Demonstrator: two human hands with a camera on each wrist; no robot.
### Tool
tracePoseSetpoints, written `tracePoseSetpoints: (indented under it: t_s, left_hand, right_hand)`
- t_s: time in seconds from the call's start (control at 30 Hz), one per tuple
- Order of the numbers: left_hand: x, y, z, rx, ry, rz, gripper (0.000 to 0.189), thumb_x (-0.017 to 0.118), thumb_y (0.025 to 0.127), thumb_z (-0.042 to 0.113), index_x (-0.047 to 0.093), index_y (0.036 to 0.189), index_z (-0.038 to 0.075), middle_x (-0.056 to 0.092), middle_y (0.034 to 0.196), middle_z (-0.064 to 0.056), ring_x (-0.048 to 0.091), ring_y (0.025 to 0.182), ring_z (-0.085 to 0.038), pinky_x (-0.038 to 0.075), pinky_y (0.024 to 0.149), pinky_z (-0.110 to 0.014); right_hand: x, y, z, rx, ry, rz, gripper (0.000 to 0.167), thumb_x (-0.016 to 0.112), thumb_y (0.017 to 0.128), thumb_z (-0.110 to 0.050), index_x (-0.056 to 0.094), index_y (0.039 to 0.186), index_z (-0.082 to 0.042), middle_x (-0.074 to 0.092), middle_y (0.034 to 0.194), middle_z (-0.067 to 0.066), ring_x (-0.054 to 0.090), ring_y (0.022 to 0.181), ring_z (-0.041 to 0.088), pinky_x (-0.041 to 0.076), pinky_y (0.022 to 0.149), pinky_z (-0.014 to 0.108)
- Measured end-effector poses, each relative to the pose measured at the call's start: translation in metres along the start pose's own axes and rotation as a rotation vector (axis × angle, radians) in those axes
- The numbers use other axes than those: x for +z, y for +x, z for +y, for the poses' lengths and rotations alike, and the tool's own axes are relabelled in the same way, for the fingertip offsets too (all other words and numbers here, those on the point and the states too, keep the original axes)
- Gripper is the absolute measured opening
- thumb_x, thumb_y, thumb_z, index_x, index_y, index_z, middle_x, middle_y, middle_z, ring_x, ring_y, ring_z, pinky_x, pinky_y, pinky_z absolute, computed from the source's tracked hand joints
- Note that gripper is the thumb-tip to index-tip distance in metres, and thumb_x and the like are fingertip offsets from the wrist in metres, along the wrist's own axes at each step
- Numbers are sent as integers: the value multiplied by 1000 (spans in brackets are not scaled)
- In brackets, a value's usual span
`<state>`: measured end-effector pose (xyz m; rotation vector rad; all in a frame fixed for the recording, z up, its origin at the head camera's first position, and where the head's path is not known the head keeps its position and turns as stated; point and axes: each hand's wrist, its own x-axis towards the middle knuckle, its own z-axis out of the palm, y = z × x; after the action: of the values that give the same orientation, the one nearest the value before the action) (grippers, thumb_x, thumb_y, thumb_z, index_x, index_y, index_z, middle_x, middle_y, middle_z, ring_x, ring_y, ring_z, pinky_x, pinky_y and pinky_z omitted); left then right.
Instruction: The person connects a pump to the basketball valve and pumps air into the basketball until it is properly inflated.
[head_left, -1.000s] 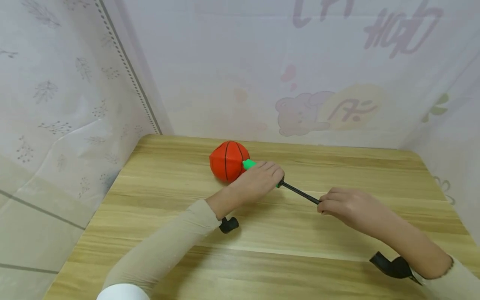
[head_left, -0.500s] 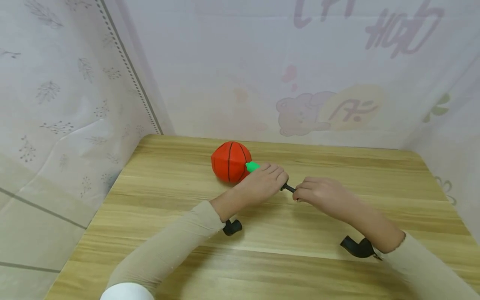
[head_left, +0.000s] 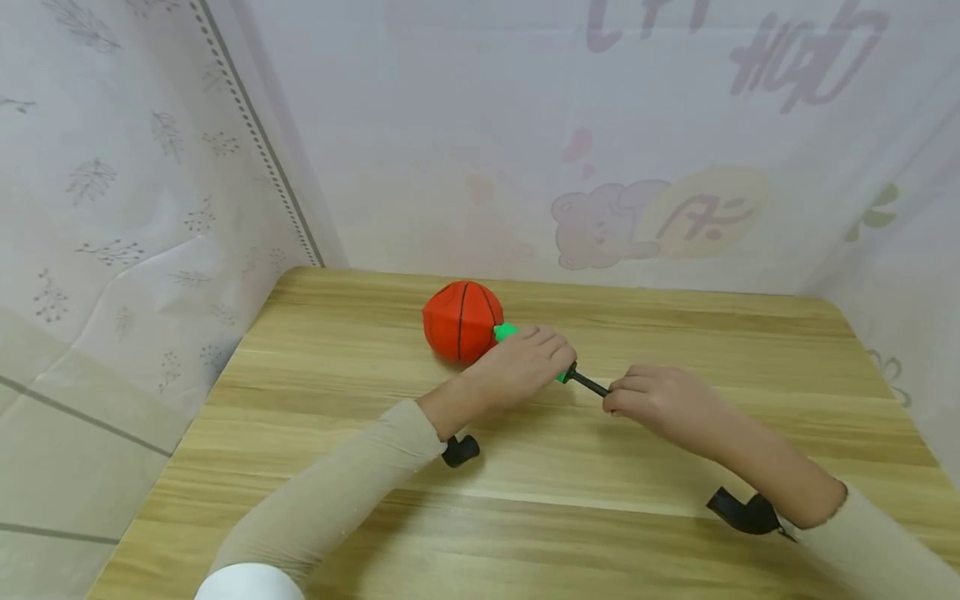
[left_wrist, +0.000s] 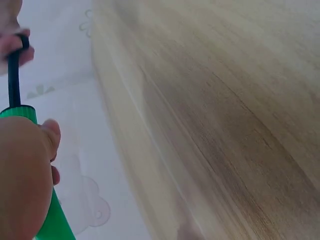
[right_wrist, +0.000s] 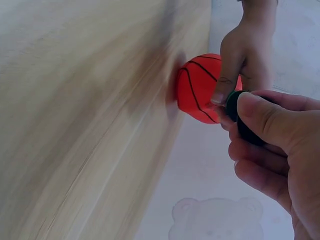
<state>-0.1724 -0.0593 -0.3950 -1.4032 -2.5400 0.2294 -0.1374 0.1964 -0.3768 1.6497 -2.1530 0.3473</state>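
Note:
A red ball [head_left: 457, 323] with black basketball lines sits near the back of the table, its outline slightly angular rather than round. Against its right side is the green tip of a hand pump [left_wrist: 56, 220]. My left hand [head_left: 525, 367] grips the pump's green barrel, covering most of it in the head view. A short length of black rod [head_left: 590, 383] shows between the two hands. At its far end my right hand [head_left: 663, 404] holds the black handle [right_wrist: 250, 132], with the thumb over it in the right wrist view.
The wooden table [head_left: 600, 550] meets a pale printed curtain [head_left: 450, 150] at the back. Black curved pieces stick out under each wrist, the left one [head_left: 461, 451] and the right one [head_left: 742, 510], close above the table.
My right hand first moved left, pushing the rod into the barrel, then drew back a little to the right. The left hand and ball shifted only slightly right.

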Motion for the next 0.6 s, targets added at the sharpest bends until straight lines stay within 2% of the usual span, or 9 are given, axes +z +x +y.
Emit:
tracePoseSetpoints:
  t_s: [0.03,0.13,0.17,0.2,0.3,0.4,0.5,0.6]
  left_hand:
    - [0,0,0,1,-3,-4,15,50,108,18,55,121,13,58,120,1,53,116,-17,41,101,-30]
    - [0,-1,-1,-14,-21,-27,16,50,108,17,55,123,14,58,122,1,53,120,-19,41,104,-33]
    - [0,-1,-2,-24,-22,-34,16,50,107,17,55,122,14,58,122,1,53,120,-19,41,104,-33]
    - [0,-1,-2,-32,-21,-38,15,51,107,15,54,121,14,58,121,1,53,119,-18,41,104,-34]
    - [0,-2,-3,-30,-5,-35,13,52,106,11,54,118,13,57,116,1,53,113,-17,41,100,-32]
    - [1,-1,-1,-15,23,-18,12,52,105,9,55,117,12,57,113,1,53,111,-17,41,98,-31]
    - [0,1,2,-18,48,-14,12,50,106,11,55,117,11,58,112,0,54,113,-17,41,97,-30]
    - [-1,3,4,-28,58,-24,12,48,108,14,54,118,11,58,113,0,54,114,-17,42,98,-30]
  right_hand:
    - [-3,-4,-2,0,2,1,2,72,92,-9,72,93,-11,71,88,-3,65,76,12,53,64,24]
    - [-9,-15,-7,0,3,19,34,45,109,-23,72,92,-12,70,87,-4,64,75,12,53,63,23]
    - [-11,-19,-9,5,3,30,43,36,111,-26,71,91,-13,70,87,-5,64,74,11,52,63,23]
    - [-13,-23,-11,7,4,42,46,32,112,-27,71,91,-13,70,86,-5,64,74,11,53,63,22]
    - [-17,-32,-15,21,21,58,44,35,111,-28,71,90,-14,69,86,-5,64,74,11,53,63,21]
    - [-17,-33,-16,32,20,39,43,35,111,-29,71,92,-15,69,88,-5,65,77,10,54,65,21]
    - [-14,-25,-13,33,6,3,47,29,111,-28,70,94,-14,70,91,-5,65,80,12,54,68,23]
    - [-8,-13,-7,28,9,-17,46,29,110,-26,70,95,-11,70,92,-4,65,81,13,54,69,25]
